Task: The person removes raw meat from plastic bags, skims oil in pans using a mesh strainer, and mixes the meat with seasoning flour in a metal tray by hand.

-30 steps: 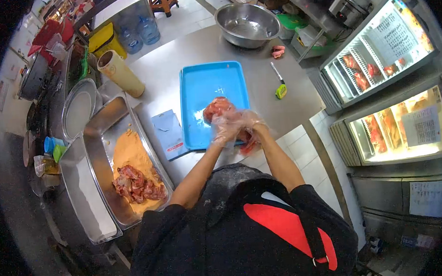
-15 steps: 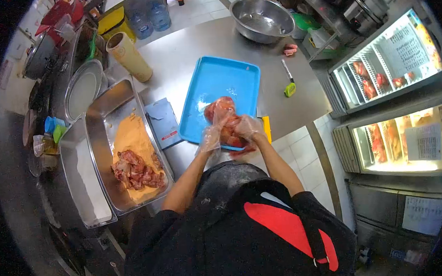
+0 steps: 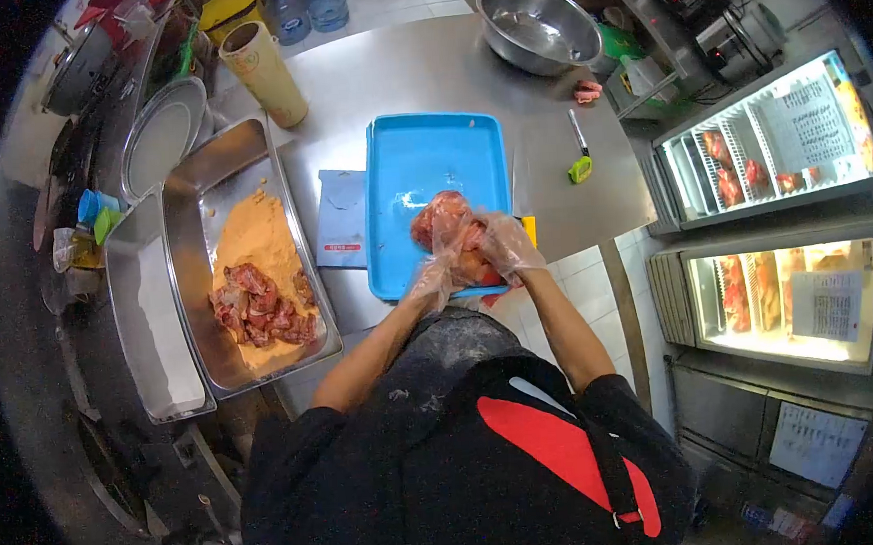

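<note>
A shiny mass of raw red meat (image 3: 440,219) lies at the near end of a blue tray (image 3: 387,167). Clear film seems to cover part of it, but I cannot tell whether that is a bag or my gloves. My left hand (image 3: 438,274), in a clear plastic glove, is closed on the meat's left side. From the right, my right hand (image 3: 511,247), gloved the same way, grips the meat with bent fingers. The fingertips of both hands are partly hidden by meat and film. Some red meat shows near the tray's front rim.
Left of the tray are a blue-grey scale (image 3: 343,213) and a steel pan (image 3: 185,212) with orange powder and raw meat pieces (image 3: 261,306). Beside it is a pan of white powder (image 3: 151,287). A film roll (image 3: 266,79), steel bowl (image 3: 539,30) and green-capped marker (image 3: 580,166) stand or lie farther off.
My view has shifted slightly, so the tray appears straighter. Both hands stay on the meat at the tray's near end, with the right hand's fingers more bent over it.
</note>
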Demonstrator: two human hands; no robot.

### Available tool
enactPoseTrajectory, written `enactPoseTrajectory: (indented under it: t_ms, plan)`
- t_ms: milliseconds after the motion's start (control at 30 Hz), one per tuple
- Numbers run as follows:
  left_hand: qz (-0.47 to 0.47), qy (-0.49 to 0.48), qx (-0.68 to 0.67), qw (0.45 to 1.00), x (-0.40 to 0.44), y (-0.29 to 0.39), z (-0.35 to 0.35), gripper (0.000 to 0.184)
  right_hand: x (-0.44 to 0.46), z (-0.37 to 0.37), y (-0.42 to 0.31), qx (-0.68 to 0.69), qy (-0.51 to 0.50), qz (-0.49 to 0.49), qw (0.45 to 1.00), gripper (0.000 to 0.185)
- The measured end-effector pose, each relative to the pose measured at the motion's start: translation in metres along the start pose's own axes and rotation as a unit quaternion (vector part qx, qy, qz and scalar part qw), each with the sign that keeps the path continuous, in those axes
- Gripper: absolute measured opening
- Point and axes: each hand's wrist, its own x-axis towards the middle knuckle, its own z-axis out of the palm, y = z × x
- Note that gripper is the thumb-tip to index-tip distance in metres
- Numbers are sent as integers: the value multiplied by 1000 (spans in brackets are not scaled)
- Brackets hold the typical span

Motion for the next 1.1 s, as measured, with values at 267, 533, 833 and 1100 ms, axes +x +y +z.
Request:
enactPoseTrajectory:
  t_ms: [267,533,833,1100]
  plan:
    - [172,38,149,973,21,-14,-24,40,2,-41,37,135,-142,84,977,14]
    - [277,87,183,939,-48,81,29,26,-4,-38,14,-17,-32,-251,967,24]
    - [304,130,-50,943,-116,109,-22,26,10,-47,5,-36,-150,-32,987,27]
    - [327,552,430,636,-218,114,-152,39,-18,-13,-16,-48,-151,84,984,23]
